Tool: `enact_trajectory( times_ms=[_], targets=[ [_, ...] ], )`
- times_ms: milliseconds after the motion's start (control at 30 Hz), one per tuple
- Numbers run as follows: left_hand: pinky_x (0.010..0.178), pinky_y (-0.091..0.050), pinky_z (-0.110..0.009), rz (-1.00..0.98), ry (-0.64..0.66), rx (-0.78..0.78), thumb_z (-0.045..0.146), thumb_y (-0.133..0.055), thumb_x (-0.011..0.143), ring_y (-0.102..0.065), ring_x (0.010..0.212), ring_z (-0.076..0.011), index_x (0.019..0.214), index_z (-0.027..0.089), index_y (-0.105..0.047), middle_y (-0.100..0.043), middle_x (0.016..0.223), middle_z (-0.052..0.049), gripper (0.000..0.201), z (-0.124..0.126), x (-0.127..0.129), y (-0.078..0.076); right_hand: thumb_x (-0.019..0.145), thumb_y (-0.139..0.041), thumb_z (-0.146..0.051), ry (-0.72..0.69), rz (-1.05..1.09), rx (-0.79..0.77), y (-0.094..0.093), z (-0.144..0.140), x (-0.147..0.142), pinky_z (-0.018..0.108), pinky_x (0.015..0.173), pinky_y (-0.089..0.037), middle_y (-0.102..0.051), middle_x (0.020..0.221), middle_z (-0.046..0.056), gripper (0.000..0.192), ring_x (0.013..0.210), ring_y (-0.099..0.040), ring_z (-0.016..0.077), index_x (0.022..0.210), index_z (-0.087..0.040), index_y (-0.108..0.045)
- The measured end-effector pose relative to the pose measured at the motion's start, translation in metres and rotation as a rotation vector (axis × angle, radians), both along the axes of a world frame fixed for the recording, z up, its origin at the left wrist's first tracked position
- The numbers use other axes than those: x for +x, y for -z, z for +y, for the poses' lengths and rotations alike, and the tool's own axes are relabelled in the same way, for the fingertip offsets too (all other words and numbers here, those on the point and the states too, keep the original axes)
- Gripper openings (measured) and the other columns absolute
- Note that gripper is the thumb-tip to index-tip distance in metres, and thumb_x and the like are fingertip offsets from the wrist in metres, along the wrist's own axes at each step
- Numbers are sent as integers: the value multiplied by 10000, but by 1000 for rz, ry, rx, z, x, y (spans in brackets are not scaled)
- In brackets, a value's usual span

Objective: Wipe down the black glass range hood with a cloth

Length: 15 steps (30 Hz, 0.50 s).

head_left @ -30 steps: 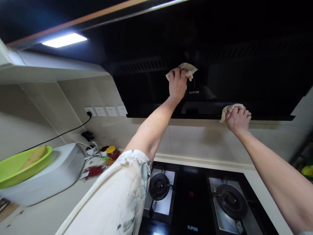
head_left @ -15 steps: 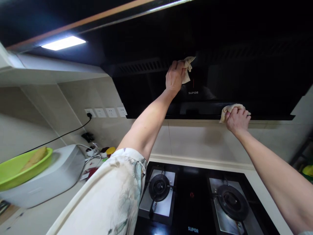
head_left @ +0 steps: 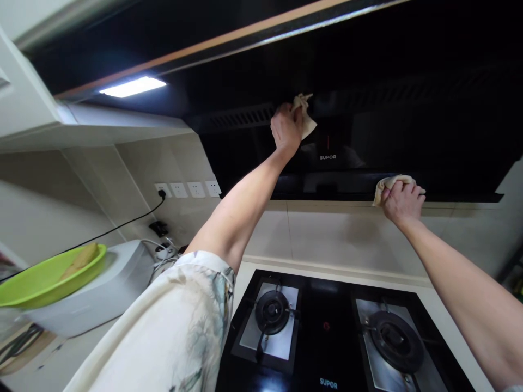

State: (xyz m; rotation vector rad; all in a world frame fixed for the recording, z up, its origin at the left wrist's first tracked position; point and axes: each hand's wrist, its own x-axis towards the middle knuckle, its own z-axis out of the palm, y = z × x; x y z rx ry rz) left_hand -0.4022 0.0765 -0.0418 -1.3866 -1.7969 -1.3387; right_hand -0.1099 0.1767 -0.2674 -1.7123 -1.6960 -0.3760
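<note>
Head camera view: we see our left hand [head_left: 287, 128] up on the dark range hood [head_left: 370, 136], its fingers bent around the left cloth [head_left: 308, 124], which sticks out toward 2 o'clock from the knuckles, with its longer side running roughly from 12 to 6 o'clock. Our right hand [head_left: 403, 202] is lower, at about 4 o'clock from the left one and well apart from it; its fingers curl over the right cloth [head_left: 381, 191] at the hood's bottom edge [head_left: 461, 197], with most of the visible fabric toward 10 o'clock. How hard either hand presses, we cannot tell. The hood's long axis runs across from 9 to 3 o'clock, facing both hands. Its white logo [head_left: 328, 157] lies between them, at 4 o'clock from the left hand, which is the nearer, and at 10 o'clock from the right. Vent slots [head_left: 241, 117] lie just past the left knuckles, toward 9 o'clock. Below, toward 6 o'clock, the black gas stove [head_left: 322, 294] is set in the pale counter [head_left: 429, 296], apart from both hands.
</note>
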Motion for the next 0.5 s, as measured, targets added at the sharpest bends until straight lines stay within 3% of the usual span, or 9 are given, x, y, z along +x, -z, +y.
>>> enact_trajectory(
  times_ms=[233,400,500],
  targets=[
    [1141,-621,-426,-83,40,-29,275,-542,1191,-757,1331,-297,1257,278,-806,-830,1362,-104,272,15,3,18,1163,-346,-400,18,-24,-56,-1,-1,1,491,1042,-339,-511,1588,397,578,1438,-434,452,1527,-13,-573],
    [1154,-615,-426,-187,56,-190,368,-750,1126,-771,1336,-333,1197,162,-836,-824,1339,-183,234,5,-14,-6,1153,-351,-393,12,-15,-18,1,2,2,485,1014,-325,-512,1569,410,582,1416,-440,453,1525,-7,-578],
    [1203,-604,-440,-193,50,-132,399,-744,1127,-764,1373,-335,1168,199,-861,-839,1332,-155,235,-4,-27,-18,1146,-343,-388,-7,1,-23,1,2,1,495,1014,-321,-512,1574,413,584,1415,-434,460,1515,-9,-589]
  ],
)
